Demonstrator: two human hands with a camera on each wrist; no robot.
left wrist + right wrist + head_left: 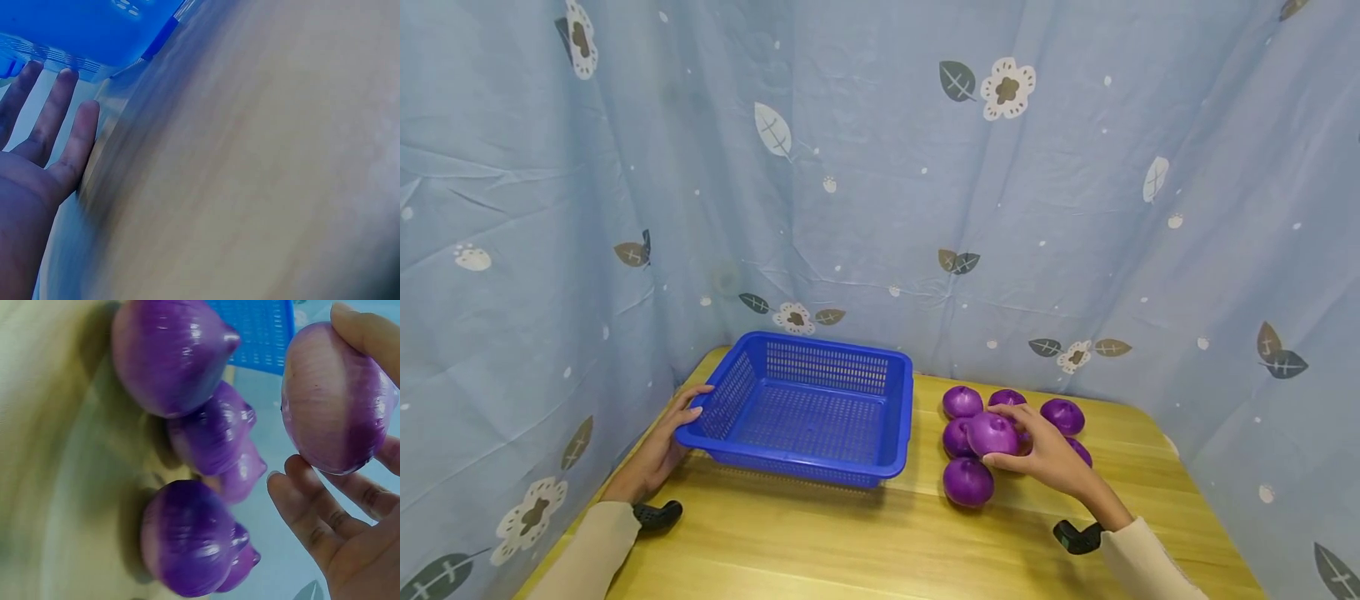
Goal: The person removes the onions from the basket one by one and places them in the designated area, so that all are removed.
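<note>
A blue plastic basket (820,457) with slotted walls stands on the table at the left, nothing inside it. My left hand (664,440) holds its left rim, fingertips lapping over the edge. In the left wrist view, other fingers (51,119) of that hand stretch straight towards the basket's outer side. At the right, my right hand (1043,450) grips a glossy purple onion (992,434) between thumb and fingers, above the others. Beneath and around it sit several more purple onions (967,482), some partly hidden by the hand; the right wrist view shows them close up (187,537).
The wooden table (820,542) runs under everything, with a strip of bare wood between basket and onions. A pale blue patterned curtain (880,192) hangs close behind and along both sides. Each wrist carries a black strapped device (1077,537).
</note>
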